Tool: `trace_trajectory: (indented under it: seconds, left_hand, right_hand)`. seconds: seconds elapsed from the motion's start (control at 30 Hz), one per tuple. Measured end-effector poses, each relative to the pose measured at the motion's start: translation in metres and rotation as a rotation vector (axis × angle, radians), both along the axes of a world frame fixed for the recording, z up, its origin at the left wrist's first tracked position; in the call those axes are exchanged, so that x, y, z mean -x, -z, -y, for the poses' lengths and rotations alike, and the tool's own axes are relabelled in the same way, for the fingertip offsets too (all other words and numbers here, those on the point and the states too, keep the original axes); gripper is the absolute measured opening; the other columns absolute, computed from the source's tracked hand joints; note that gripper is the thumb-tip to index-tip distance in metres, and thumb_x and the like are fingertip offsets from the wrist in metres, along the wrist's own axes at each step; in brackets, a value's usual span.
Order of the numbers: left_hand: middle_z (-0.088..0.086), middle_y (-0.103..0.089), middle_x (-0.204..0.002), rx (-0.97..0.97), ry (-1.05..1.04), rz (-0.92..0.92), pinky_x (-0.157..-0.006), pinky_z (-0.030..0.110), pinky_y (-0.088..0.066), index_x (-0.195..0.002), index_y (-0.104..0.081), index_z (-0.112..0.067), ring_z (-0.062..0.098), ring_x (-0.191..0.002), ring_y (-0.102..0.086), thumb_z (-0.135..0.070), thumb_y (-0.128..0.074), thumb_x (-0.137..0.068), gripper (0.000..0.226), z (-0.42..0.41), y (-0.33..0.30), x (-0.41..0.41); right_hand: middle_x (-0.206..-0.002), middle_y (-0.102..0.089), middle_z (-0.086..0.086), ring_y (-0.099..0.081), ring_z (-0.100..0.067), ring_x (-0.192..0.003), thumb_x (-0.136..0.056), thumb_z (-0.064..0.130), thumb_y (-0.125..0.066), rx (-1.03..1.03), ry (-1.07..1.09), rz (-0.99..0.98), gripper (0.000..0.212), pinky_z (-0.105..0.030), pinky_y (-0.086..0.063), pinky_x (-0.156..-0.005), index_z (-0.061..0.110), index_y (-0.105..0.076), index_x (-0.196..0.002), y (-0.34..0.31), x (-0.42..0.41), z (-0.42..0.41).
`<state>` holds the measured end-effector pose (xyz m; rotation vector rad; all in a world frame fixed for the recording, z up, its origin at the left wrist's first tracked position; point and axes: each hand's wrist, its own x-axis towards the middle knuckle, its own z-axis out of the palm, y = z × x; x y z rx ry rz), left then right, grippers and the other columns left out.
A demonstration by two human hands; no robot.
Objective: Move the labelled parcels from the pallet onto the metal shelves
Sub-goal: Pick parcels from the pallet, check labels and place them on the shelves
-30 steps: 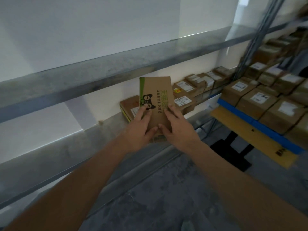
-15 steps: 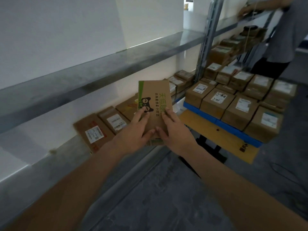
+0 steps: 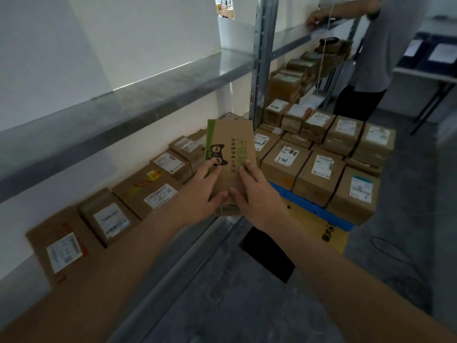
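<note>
Both hands on one flat parcel point(image 3: 231, 154), held upright; my left hand point(image 3: 197, 194) grips its lower left, right hand point(image 3: 257, 194) its lower right, thumbs nearly meeting on the front; parcel sits above the lower metal shelf point(image 3: 173, 258) edge, left of the pallet point(image 3: 311, 209); labelled boxes point(image 3: 106, 219) line the shelf left of the parcel.

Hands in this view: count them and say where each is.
3. The left hand and right hand grip the printed parcel between them; another person's hand reaches onto the upper shelf, top right. That person's other hand is not visible.
</note>
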<state>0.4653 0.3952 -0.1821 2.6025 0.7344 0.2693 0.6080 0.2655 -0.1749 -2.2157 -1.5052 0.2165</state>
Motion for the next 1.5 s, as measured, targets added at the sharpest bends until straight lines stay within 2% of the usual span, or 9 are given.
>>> trace_trajectory:
  seconds: [0.23,0.47,0.6,0.8,1.0,1.17,1.3,1.5]
  left_hand:
    - [-0.01,0.003,-0.169,0.05,0.095,-0.02,-0.127,0.037,-0.018,-0.162,-0.017,-0.008,0.015,-0.156,-0.006,-0.048,-0.05,-0.103,0.078,-0.051,0.018,-0.068]
    - [-0.02,0.001,-0.169,0.133,0.228,-0.031,-0.126,0.035,-0.019,-0.163,-0.02,-0.012,0.008,-0.155,-0.007,-0.043,-0.054,-0.103,0.075,-0.127,0.037,-0.134]
    - [-0.02,0.001,-0.169,0.157,0.288,-0.05,-0.121,0.026,-0.021,-0.162,-0.02,-0.012,0.008,-0.154,-0.009,-0.04,-0.054,-0.104,0.073,-0.168,0.045,-0.171]
    - [-0.023,-0.004,-0.167,0.189,0.353,-0.073,-0.126,0.039,-0.023,-0.162,-0.025,-0.014,0.008,-0.154,-0.01,-0.043,-0.056,-0.102,0.073,-0.217,0.056,-0.214]
    - [-0.021,-0.006,-0.168,0.215,0.383,-0.096,-0.125,0.042,-0.027,-0.162,-0.025,-0.016,0.008,-0.154,-0.014,-0.042,-0.056,-0.102,0.072,-0.243,0.071,-0.252]
    - [-0.022,-0.006,-0.168,0.226,0.381,-0.098,-0.124,0.041,-0.03,-0.162,-0.025,-0.015,0.005,-0.153,-0.014,-0.038,-0.058,-0.102,0.072,-0.257,0.085,-0.284]
    - [-0.026,-0.007,-0.166,0.262,0.34,-0.106,-0.122,0.039,-0.033,-0.162,-0.024,-0.018,0.003,-0.152,-0.015,-0.034,-0.059,-0.102,0.071,-0.265,0.095,-0.307]
    - [-0.027,-0.007,-0.166,0.282,0.308,-0.103,-0.121,0.04,-0.035,-0.162,-0.023,-0.02,0.002,-0.152,-0.014,-0.033,-0.059,-0.102,0.072,-0.276,0.114,-0.331]
  right_hand:
    - [-0.168,-0.009,0.004,-0.039,-0.023,-0.142,-0.105,0.048,-0.042,0.03,0.09,0.002,0.066,-0.038,-0.044,-0.106,0.012,-0.027,-0.158,0.016,-0.053,-0.037]
    - [-0.169,-0.005,0.002,-0.03,-0.023,-0.148,-0.107,0.044,-0.041,0.059,0.213,-0.054,0.065,-0.037,-0.04,-0.113,0.011,-0.023,-0.16,0.036,-0.098,-0.096]
    - [-0.17,-0.003,0.002,-0.026,-0.023,-0.15,-0.107,0.043,-0.04,0.081,0.29,-0.071,0.064,-0.038,-0.037,-0.115,0.012,-0.022,-0.16,0.043,-0.121,-0.133]
    - [-0.169,-0.006,-0.002,-0.03,-0.027,-0.149,-0.107,0.04,-0.042,0.093,0.343,-0.098,0.063,-0.041,-0.036,-0.117,0.01,-0.024,-0.159,0.051,-0.151,-0.167]
    - [-0.169,-0.004,-0.007,-0.018,-0.027,-0.153,-0.106,0.035,-0.046,0.123,0.335,-0.154,0.064,-0.04,-0.028,-0.122,0.007,-0.023,-0.159,0.066,-0.186,-0.19]
    - [-0.169,-0.001,-0.004,-0.025,-0.029,-0.15,-0.107,0.037,-0.044,0.132,0.334,-0.174,0.064,-0.041,-0.034,-0.119,0.011,-0.019,-0.16,0.086,-0.218,-0.205]
    - [-0.168,-0.001,-0.008,-0.034,-0.034,-0.146,-0.106,0.037,-0.046,0.172,0.296,-0.186,0.063,-0.045,-0.04,-0.113,0.008,-0.023,-0.158,0.1,-0.248,-0.219]
    - [-0.168,-0.004,-0.009,-0.036,-0.035,-0.143,-0.107,0.037,-0.044,0.161,0.264,-0.2,0.061,-0.044,-0.042,-0.111,0.007,-0.026,-0.157,0.115,-0.277,-0.23]
